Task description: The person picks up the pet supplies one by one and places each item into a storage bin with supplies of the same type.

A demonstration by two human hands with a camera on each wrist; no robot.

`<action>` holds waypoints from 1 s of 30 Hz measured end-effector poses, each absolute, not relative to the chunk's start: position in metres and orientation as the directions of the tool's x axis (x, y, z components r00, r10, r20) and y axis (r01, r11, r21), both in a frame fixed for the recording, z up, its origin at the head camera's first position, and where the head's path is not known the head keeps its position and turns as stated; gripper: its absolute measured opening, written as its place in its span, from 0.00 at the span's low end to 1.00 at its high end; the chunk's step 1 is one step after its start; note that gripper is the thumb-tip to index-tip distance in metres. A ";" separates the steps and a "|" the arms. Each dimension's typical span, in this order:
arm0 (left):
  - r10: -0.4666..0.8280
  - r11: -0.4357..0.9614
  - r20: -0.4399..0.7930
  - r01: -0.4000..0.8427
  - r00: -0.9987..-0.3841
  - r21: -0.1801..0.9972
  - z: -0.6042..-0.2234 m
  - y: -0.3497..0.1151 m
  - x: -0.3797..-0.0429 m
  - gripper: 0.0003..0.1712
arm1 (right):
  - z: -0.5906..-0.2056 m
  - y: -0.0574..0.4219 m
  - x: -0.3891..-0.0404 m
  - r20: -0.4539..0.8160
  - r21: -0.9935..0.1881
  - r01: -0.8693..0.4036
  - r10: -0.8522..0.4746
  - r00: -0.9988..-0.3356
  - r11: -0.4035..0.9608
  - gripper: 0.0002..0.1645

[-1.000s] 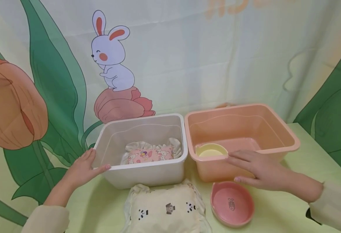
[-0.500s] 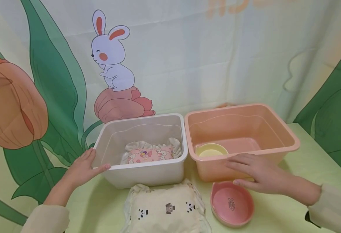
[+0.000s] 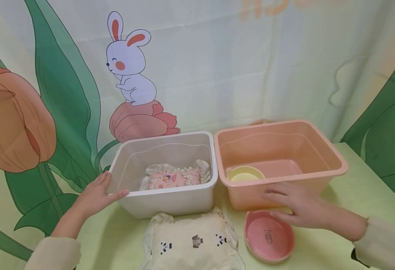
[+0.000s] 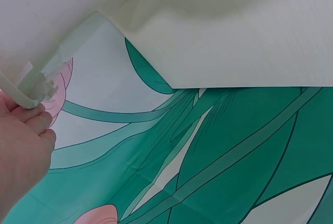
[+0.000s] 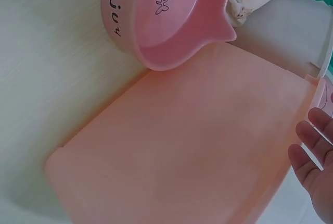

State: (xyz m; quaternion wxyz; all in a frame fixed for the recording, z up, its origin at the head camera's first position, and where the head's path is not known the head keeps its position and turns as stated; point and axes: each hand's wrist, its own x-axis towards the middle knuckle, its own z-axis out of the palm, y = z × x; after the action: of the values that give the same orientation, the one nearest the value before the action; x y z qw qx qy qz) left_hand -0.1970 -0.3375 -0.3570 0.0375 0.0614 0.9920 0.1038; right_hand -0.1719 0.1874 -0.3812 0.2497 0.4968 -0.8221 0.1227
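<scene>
My left hand [image 3: 94, 195] rests at the front left corner of a white plastic bin [image 3: 170, 204], thumb spread along the front rim and fingers by the left side. A pink ruffled pillow [image 3: 175, 179] lies inside that bin. My right hand [image 3: 298, 204] hovers with loosely extended fingers before the front wall of a peach bin [image 3: 248, 197]; the right wrist view shows nothing in its fingers [image 5: 315, 138]. Inside the peach bin sits a yellow bowl [image 3: 244, 173], partly hidden by the rim. Below my right hand, a pink cat-eared bowl [image 3: 268, 236] with a fishbone print stands on the table.
A cream ruffled pillow [image 3: 190, 242] with animal prints lies in front of the white bin. The two bins stand side by side on a pale green table [image 3: 356, 195]. A curtain [image 3: 224, 75] printed with a rabbit and tulips hangs behind.
My right hand has drawn back slightly from the peach bin's rim, down and toward me. My left hand, the bins, bowls and pillows have stayed in place.
</scene>
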 end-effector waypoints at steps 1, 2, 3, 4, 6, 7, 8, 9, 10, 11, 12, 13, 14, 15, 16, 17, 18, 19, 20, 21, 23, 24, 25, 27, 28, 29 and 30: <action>0.131 0.971 -0.061 0.116 -0.990 0.211 -0.357 -0.337 -0.197 0.56 | -0.382 0.187 -0.172 0.542 0.051 -0.882 -0.755 -0.370 0.469 0.22; 0.132 0.970 -0.061 0.116 -0.989 0.212 -0.357 -0.337 -0.197 0.56 | -0.383 0.187 -0.173 0.547 0.052 -0.885 -0.755 -0.363 0.463 0.22; 0.132 0.970 -0.060 0.117 -0.989 0.213 -0.357 -0.337 -0.197 0.56 | -0.384 0.186 -0.173 0.552 0.052 -0.887 -0.753 -0.357 0.459 0.22; 0.133 0.970 -0.059 0.118 -0.989 0.213 -0.357 -0.337 -0.196 0.56 | -0.385 0.186 -0.174 0.558 0.052 -0.890 -0.753 -0.350 0.452 0.22; 0.135 0.969 -0.059 0.119 -0.989 0.215 -0.356 -0.337 -0.196 0.56 | -0.387 0.185 -0.174 0.562 0.051 -0.892 -0.752 -0.345 0.448 0.22; 0.135 0.969 -0.058 0.120 -0.989 0.216 -0.356 -0.337 -0.196 0.56 | -0.387 0.185 -0.175 0.563 0.051 -0.893 -0.751 -0.344 0.447 0.22; 0.135 0.969 -0.059 0.119 -0.989 0.217 -0.356 -0.337 -0.195 0.56 | -0.388 0.185 -0.175 0.562 0.049 -0.893 -0.751 -0.346 0.448 0.22; 0.134 0.969 -0.060 0.118 -0.989 0.218 -0.356 -0.337 -0.195 0.56 | -0.388 0.185 -0.175 0.561 0.048 -0.892 -0.751 -0.348 0.449 0.22; 0.134 0.969 -0.060 0.118 -0.989 0.218 -0.356 -0.337 -0.195 0.56 | -0.389 0.185 -0.175 0.557 0.045 -0.891 -0.752 -0.354 0.452 0.22; 0.134 0.969 -0.061 0.118 -0.989 0.219 -0.356 -0.337 -0.195 0.56 | -0.389 0.185 -0.175 0.554 0.043 -0.890 -0.752 -0.357 0.454 0.23; 0.134 0.968 -0.061 0.117 -0.989 0.220 -0.356 -0.337 -0.195 0.56 | -0.390 0.185 -0.175 0.549 0.040 -0.889 -0.753 -0.362 0.456 0.23; 0.133 0.969 -0.061 0.117 -0.989 0.220 -0.356 -0.337 -0.196 0.56 | -0.390 0.185 -0.175 0.544 0.036 -0.888 -0.754 -0.368 0.459 0.24; 0.134 0.969 -0.060 0.118 -0.989 0.219 -0.356 -0.337 -0.196 0.56 | -0.391 0.185 -0.175 0.539 0.032 -0.886 -0.755 -0.374 0.462 0.24; 0.134 0.969 -0.059 0.119 -0.989 0.218 -0.356 -0.338 -0.196 0.56 | -0.392 0.185 -0.175 0.532 0.025 -0.884 -0.755 -0.383 0.466 0.25; 0.136 0.969 -0.058 0.121 -0.989 0.216 -0.357 -0.338 -0.196 0.56 | -0.392 0.185 -0.175 0.526 0.019 -0.881 -0.754 -0.393 0.472 0.27; 0.136 0.969 -0.056 0.121 -0.989 0.215 -0.357 -0.338 -0.197 0.56 | -0.393 0.185 -0.175 0.519 0.011 -0.878 -0.753 -0.403 0.478 0.27; 0.137 0.969 -0.055 0.122 -0.989 0.214 -0.357 -0.338 -0.197 0.56 | -0.394 0.185 -0.175 0.511 0.003 -0.875 -0.753 -0.415 0.484 0.28; 0.138 0.969 -0.053 0.123 -0.989 0.213 -0.357 -0.338 -0.197 0.56 | -0.395 0.185 -0.175 0.501 -0.005 -0.870 -0.752 -0.429 0.493 0.29; 0.138 0.969 -0.052 0.124 -0.989 0.212 -0.357 -0.338 -0.197 0.56 | -0.396 0.186 -0.174 0.489 -0.011 -0.864 -0.751 -0.443 0.503 0.29; 0.137 0.969 -0.052 0.124 -0.989 0.212 -0.357 -0.338 -0.197 0.56 | -0.396 0.186 -0.174 0.479 -0.016 -0.858 -0.750 -0.457 0.513 0.29; 0.137 0.969 -0.053 0.123 -0.989 0.214 -0.356 -0.338 -0.197 0.56 | -0.398 0.187 -0.174 0.462 -0.024 -0.850 -0.748 -0.477 0.527 0.22; 0.137 0.969 -0.054 0.122 -0.989 0.215 -0.356 -0.337 -0.196 0.56 | -0.399 0.187 -0.175 0.458 -0.025 -0.847 -0.747 -0.482 0.531 0.19; 0.136 0.969 -0.055 0.122 -0.989 0.215 -0.355 -0.337 -0.196 0.56 | -0.400 0.187 -0.175 0.455 -0.028 -0.843 -0.744 -0.489 0.537 0.17; 0.135 0.969 -0.057 0.120 -0.989 0.217 -0.355 -0.337 -0.195 0.56 | -0.402 0.188 -0.176 0.459 -0.032 -0.840 -0.739 -0.494 0.542 0.20; 0.134 0.969 -0.059 0.119 -0.989 0.217 -0.354 -0.336 -0.195 0.56 | -0.404 0.188 -0.176 0.459 -0.035 -0.839 -0.737 -0.496 0.543 0.23; 0.133 0.969 -0.060 0.117 -0.989 0.217 -0.354 -0.336 -0.195 0.56 | -0.405 0.188 -0.177 0.462 -0.037 -0.839 -0.735 -0.497 0.544 0.24; 0.132 0.969 -0.061 0.116 -0.989 0.218 -0.354 -0.336 -0.195 0.56 | -0.406 0.188 -0.177 0.463 -0.040 -0.839 -0.734 -0.496 0.542 0.24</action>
State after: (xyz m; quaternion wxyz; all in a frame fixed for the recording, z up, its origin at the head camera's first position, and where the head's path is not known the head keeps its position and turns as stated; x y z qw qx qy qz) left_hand -0.1950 -0.3364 -0.3540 0.0376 0.0626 0.9915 0.1075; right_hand -0.1772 0.1880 -0.4055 0.2003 0.4601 -0.8550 0.1310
